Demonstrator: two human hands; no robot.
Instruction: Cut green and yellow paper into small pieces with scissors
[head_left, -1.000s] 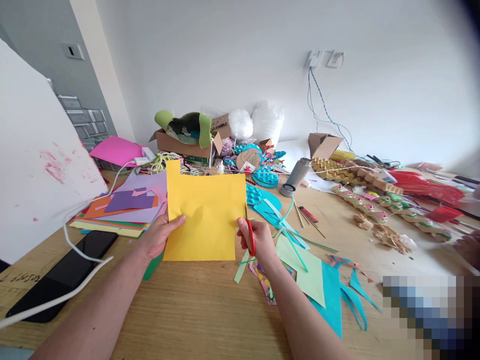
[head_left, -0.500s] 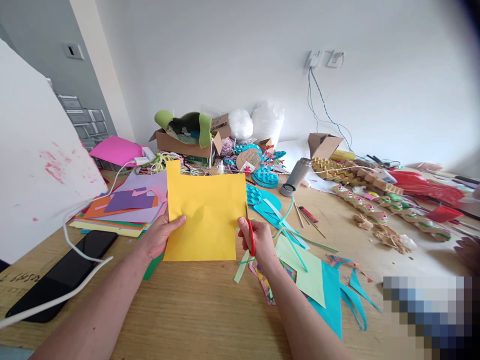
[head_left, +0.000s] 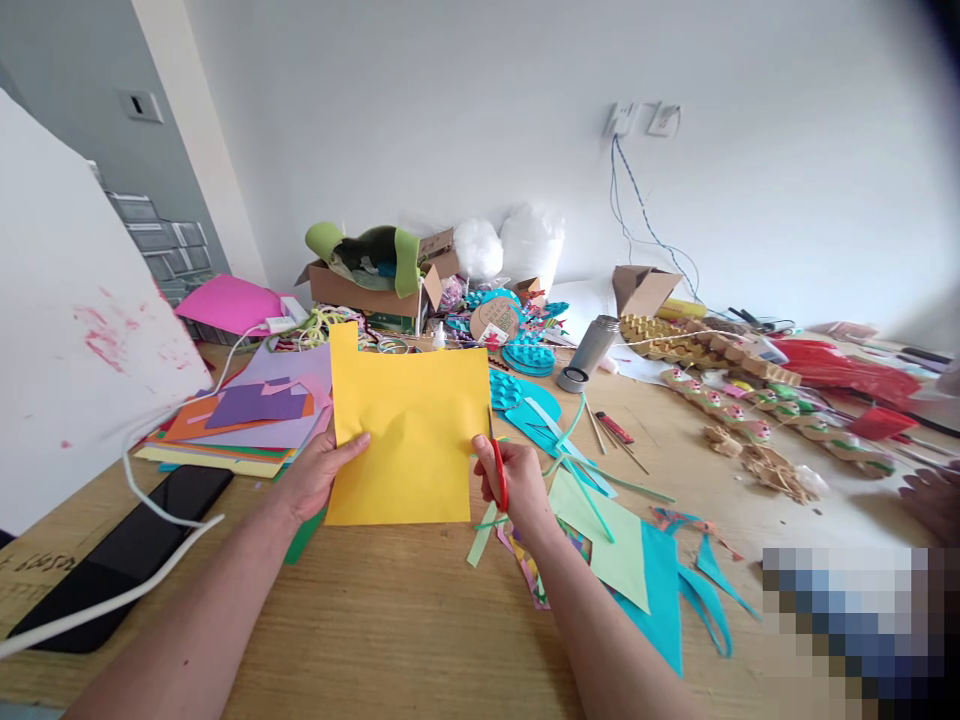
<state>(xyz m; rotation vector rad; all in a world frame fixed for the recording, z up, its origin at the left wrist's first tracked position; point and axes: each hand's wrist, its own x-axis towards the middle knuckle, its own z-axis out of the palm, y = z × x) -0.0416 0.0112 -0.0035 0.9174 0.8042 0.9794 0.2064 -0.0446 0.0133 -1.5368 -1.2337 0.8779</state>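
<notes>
A yellow sheet of paper (head_left: 409,440) is held up in front of me, with a notch cut from its top edge that leaves a strip standing at the left. My left hand (head_left: 319,470) pinches its left edge, thumb on the front and fingers behind. At the right edge, my right hand (head_left: 514,480) grips the sheet between thumb and fingers. That same hand also carries red-handled scissors (head_left: 501,475), the handle around its fingers and the blades pointing up beside the paper's edge.
Coloured paper sheets (head_left: 259,405) and a black phone (head_left: 127,555) with a white cable (head_left: 161,505) across it lie left. To the right are light green paper (head_left: 600,540), blue scraps (head_left: 705,610), a steel flask (head_left: 592,352) and painted egg-carton strips (head_left: 716,405). Another person's hand (head_left: 930,495) shows far right.
Both hands hold the yellow paper and scissors almost exactly as before. The whole view has shifted slightly, and the other person's hand at the far right has moved a little.
</notes>
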